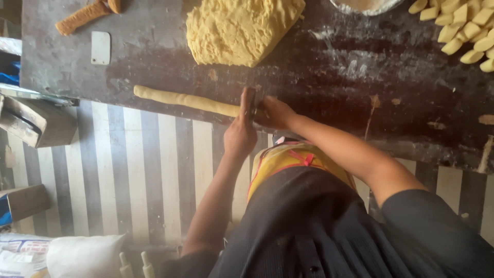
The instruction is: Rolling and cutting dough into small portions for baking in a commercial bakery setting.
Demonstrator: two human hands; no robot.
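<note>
Work surface: dark, flour-dusted, worn worktop [391, 87], seen from above across the upper part of the view.
Dough rope: long, thin, pale-yellow rolled rope of dough [185, 99], laid along the near edge of the worktop, left end free, right end reaching the hands.
Left hand: left hand [240, 135] held edge-on at the rope's right end, fingers extended toward the worktop and pressed against a thin dark flat tool [252, 107]; closure around the tool not discernible.
Right hand: right hand [275, 112] placed just right of the tool, fingers curled down over the end of the rope; touching the dough, tightness of hold not discernible.
Dough mass: large, rough, crumbly yellow block of dough [242, 30], set farther back on the worktop, well apart from both hands.
Cut pieces: heap of short pale-yellow dough pieces [465, 31] at the far right corner of the worktop.
Scraper: small white rectangular plastic card [101, 47] lying flat at the left of the worktop, apart from the rope.
Brown roll: brown, textured cylindrical piece [82, 18] at the far left corner.
Floor: black-and-white striped flooring [134, 175] below the near edge.
Clothing: black garment and yellow apron with red trim [288, 159] at the waist.
</note>
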